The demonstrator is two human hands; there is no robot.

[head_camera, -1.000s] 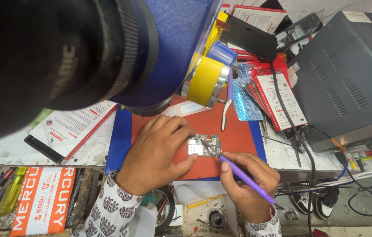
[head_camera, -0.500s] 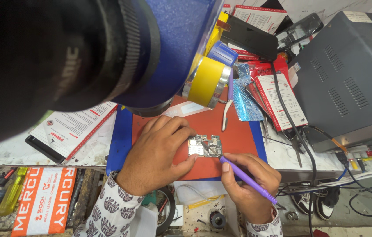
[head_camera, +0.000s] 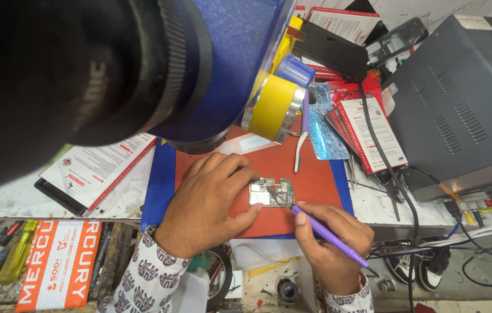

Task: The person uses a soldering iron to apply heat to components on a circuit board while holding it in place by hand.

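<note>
Packaging first, since there's loads of it. We've got a flat white box with red trim point(head_camera: 98, 169) lying at an angle left of the mat, half under the big black and blue microscope body point(head_camera: 101, 64) that fills the top left. Another white-and-red carton point(head_camera: 376, 134) sits right of the mat, leaning against a red pack behind it, and a third one point(head_camera: 344, 22) is up at the top edge. Down at the bottom left an orange and white printed sheet point(head_camera: 60, 264) hangs off the bench front, next to a yellow-handled screwdriver point(head_camera: 15, 255). A crinkly blue foil pouch point(head_camera: 324, 130) lies on the mat's top right corner, just below a yellow tape roll point(head_camera: 272, 107). Grey metal box point(head_camera: 460, 98) on the far right.

Now the fingers. Our left hand point(head_camera: 208, 203) lies on the red mat point(head_camera: 315, 185), fingers curled loosely, fingertips and thumb pinching the left edge of the small circuit board point(head_camera: 271, 192), which sits flat near the mat's middle. Our right hand point(head_camera: 333, 246) is closed tight around a purple tool point(head_camera: 327, 235), pen style, its tip touching the board's lower right corner.
</note>
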